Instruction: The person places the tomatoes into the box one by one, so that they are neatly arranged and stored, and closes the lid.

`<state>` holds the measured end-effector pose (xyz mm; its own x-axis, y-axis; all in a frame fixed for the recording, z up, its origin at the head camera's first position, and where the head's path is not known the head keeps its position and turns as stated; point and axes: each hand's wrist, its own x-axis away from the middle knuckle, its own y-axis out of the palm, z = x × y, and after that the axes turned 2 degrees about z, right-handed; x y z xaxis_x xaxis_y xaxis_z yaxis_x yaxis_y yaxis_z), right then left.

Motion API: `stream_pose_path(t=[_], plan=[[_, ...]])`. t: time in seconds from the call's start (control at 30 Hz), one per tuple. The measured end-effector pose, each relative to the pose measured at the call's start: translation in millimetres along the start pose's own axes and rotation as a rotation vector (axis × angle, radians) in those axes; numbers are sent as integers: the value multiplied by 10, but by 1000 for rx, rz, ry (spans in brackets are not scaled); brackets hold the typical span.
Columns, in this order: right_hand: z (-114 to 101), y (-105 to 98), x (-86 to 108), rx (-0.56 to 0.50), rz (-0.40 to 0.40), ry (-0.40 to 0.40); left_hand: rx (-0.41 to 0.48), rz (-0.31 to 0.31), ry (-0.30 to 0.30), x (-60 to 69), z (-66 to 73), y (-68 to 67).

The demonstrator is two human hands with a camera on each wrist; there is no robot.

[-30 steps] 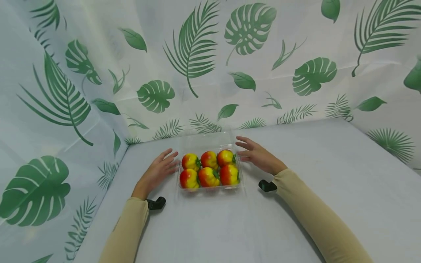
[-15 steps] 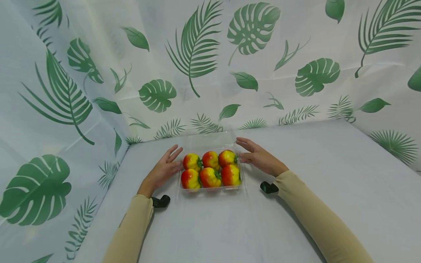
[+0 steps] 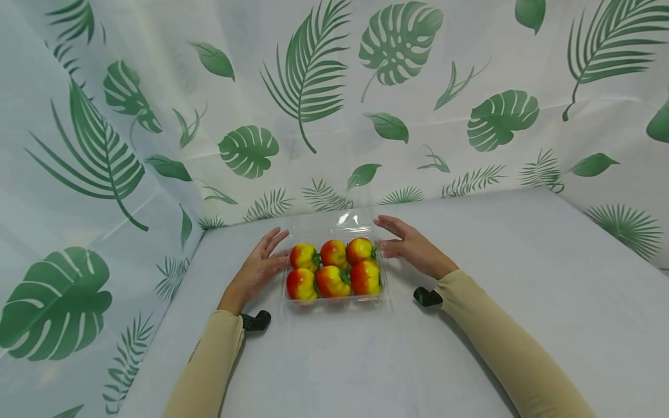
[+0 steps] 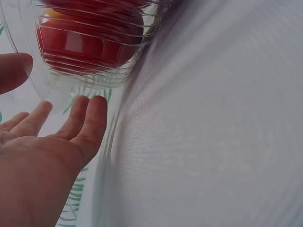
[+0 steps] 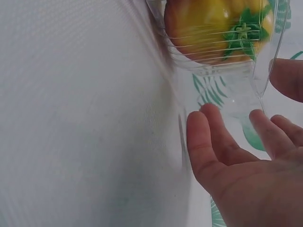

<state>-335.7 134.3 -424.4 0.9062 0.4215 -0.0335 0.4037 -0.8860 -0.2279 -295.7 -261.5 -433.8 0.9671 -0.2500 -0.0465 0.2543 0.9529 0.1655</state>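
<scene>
A clear plastic clamshell box [image 3: 334, 298] stands on the white table, holding several red-and-yellow bell peppers [image 3: 332, 282] with green stems in two rows. Its transparent lid [image 3: 313, 223] is raised at the back. My left hand [image 3: 256, 270] is at the box's left side, fingers loosely extended, with the thumb [image 4: 16, 71] by the rim. Opposite it, my right hand [image 3: 415, 251] has its fingers spread beside the right wall, and its thumb [image 5: 289, 79] is near the rim. Whether either thumb touches the plastic, I cannot tell.
White cloth with green leaf prints [image 3: 308, 75] hangs behind and at both sides of the table [image 3: 334, 366]. A dark wrist camera [image 3: 256, 321] sits by the left sleeve, another wrist camera [image 3: 427, 296] by the right.
My left hand has moved right, closer to the box. The right hand has barely shifted. Bright glints now show on the raised lid.
</scene>
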Motion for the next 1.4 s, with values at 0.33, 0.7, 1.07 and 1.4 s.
stream_pose_path(t=[0.33, 0.7, 1.07, 1.4], plan=[[-48, -8, 24, 32, 27, -7, -27, 7, 10, -13, 20, 28], [-50, -28, 41, 22, 34, -45, -70, -29, 26, -39, 23, 25], [-25, -8, 48, -8, 40, -46, -153, -8, 53, 28, 20, -18], [-6, 50, 7, 34, 61, -59, -179, 16, 9, 173, 129, -59]])
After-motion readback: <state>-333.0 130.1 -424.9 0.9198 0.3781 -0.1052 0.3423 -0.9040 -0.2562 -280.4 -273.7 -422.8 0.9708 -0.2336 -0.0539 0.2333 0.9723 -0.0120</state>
